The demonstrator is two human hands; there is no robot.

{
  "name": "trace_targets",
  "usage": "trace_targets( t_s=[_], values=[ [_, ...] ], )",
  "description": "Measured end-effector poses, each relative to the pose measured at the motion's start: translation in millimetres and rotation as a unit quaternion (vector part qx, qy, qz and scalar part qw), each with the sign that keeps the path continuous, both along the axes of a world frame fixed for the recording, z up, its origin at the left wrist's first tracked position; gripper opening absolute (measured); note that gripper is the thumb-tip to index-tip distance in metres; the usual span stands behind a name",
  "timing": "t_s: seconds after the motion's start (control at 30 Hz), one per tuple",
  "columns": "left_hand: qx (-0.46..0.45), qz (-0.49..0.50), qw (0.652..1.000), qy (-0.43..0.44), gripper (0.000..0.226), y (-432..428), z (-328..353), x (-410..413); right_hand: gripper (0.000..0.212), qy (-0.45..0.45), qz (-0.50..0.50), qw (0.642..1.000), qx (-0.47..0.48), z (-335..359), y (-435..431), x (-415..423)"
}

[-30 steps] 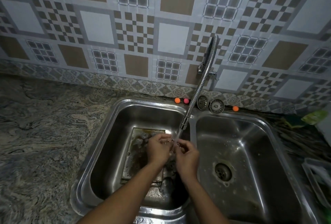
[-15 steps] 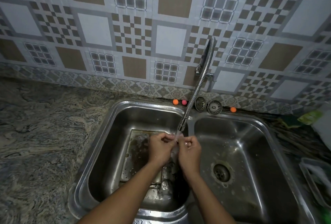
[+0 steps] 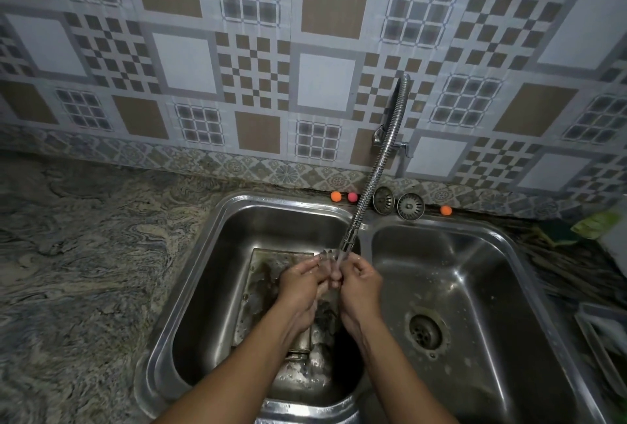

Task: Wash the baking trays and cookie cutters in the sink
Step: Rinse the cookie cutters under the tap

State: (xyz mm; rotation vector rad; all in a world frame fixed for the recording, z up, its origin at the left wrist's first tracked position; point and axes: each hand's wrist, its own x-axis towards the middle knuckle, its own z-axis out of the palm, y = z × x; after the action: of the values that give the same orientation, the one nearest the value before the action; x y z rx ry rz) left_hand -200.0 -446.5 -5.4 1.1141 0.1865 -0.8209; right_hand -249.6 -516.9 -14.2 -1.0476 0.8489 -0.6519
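A dirty rectangular baking tray [image 3: 263,277] lies on the bottom of the left sink basin [image 3: 190,288]. Above it, my left hand [image 3: 300,283] and my right hand [image 3: 359,283] meet under the running water from the flexible tap's nozzle [image 3: 347,244]. Both hands pinch a small thin metal cookie cutter [image 3: 322,255], which my fingers mostly hide. More wet metal pieces lie near the front of the tray [image 3: 305,345], half hidden by my forearms.
The right basin [image 3: 475,288] holds only its drain [image 3: 424,330]. Two strainer plugs [image 3: 397,202] and small orange and pink balls [image 3: 343,196] sit on the back ledge. A rack [image 3: 604,332] and a green packet [image 3: 593,223] are at the right. Marbled counter [image 3: 84,271] spreads left.
My hands have drawn closer together and risen right up under the nozzle. The view has shifted slightly; the tray has not moved.
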Motion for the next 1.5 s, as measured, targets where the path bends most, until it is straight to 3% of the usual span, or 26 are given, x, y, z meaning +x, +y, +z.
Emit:
trace_targets(
  t_s=[0.1, 0.2, 0.37, 0.47, 0.57, 0.67, 0.77, 0.83, 0.97, 1.03, 1.13, 1.27, 1.37, 1.5],
  values=[
    [0.028, 0.023, 0.999, -0.022, 0.008, 1.8, 4.7, 3.0, 0.014, -0.024, 0.006, 0.999, 0.038, -0.4, 9.0, -3.0],
    [0.129, 0.049, 0.984, -0.113, 0.017, 4.0, 1.2, 10.8, 0.028, 0.044, 0.028, 0.999, 0.01, -5.5, 18.4, -8.1],
    [0.159, -0.049, 0.955, -0.245, 0.013, 4.7, 5.1, 1.7, 0.022, 0.003, 0.025, 0.999, 0.048, -7.2, 12.5, -11.5],
    [0.122, -0.064, 0.965, -0.222, 0.025, 3.7, 5.2, 0.8, 0.017, 0.056, -0.006, 0.998, 0.023, -9.4, 8.8, -6.4],
    [0.077, -0.08, 0.979, -0.171, 0.019, 2.8, 0.0, -3.0, 0.02, 0.076, -0.05, 0.99, 0.104, -7.5, 5.4, -1.7],
    [0.183, -0.042, 0.927, -0.325, 0.015, -4.2, -3.7, -6.5, 0.035, 0.067, -0.012, 0.983, 0.171, -0.1, 13.6, 1.4],
    [0.264, -0.057, 0.873, -0.407, 0.025, -9.9, -4.4, 0.8, 0.022, 0.031, 0.001, 0.973, 0.228, 6.9, 18.6, 7.0],
    [0.265, -0.066, 0.886, -0.375, 0.027, -11.5, -5.2, 3.3, 0.02, 0.005, -0.004, 0.965, 0.261, 12.1, 13.7, 12.1],
    [0.132, 0.029, 0.975, -0.177, 0.022, -6.1, -2.4, -1.6, 0.014, 0.043, 0.067, 0.951, 0.298, 8.2, 9.7, 17.8],
    [0.109, 0.045, 0.984, -0.135, 0.028, -12.0, 3.1, -5.0, 0.022, 0.03, 0.115, 0.935, 0.334, 2.4, 6.5, 13.3],
    [0.095, 0.022, 0.986, -0.135, 0.024, -34.0, 1.3, -19.3, 0.017, -0.011, 0.12, 0.932, 0.341, -9.1, -11.3, -0.2],
    [0.181, -0.128, 0.948, -0.23, 0.026, -63.5, -11.3, -48.0, 0.007, 0.079, 0.117, 0.955, 0.262, -20.6, -51.1, -45.6],
    [0.265, -0.292, 0.879, -0.268, 0.022, -80.8, -23.8, -67.0, 0.018, 0.247, 0.153, 0.95, 0.117, -26.9, -93.5, -96.8],
    [0.31, -0.441, 0.803, -0.254, 0.009, -103.2, -47.2, -90.9, 0.025, 0.29, 0.169, 0.942, 0.003, -29.8, -140.8, -137.5]
  ],
)
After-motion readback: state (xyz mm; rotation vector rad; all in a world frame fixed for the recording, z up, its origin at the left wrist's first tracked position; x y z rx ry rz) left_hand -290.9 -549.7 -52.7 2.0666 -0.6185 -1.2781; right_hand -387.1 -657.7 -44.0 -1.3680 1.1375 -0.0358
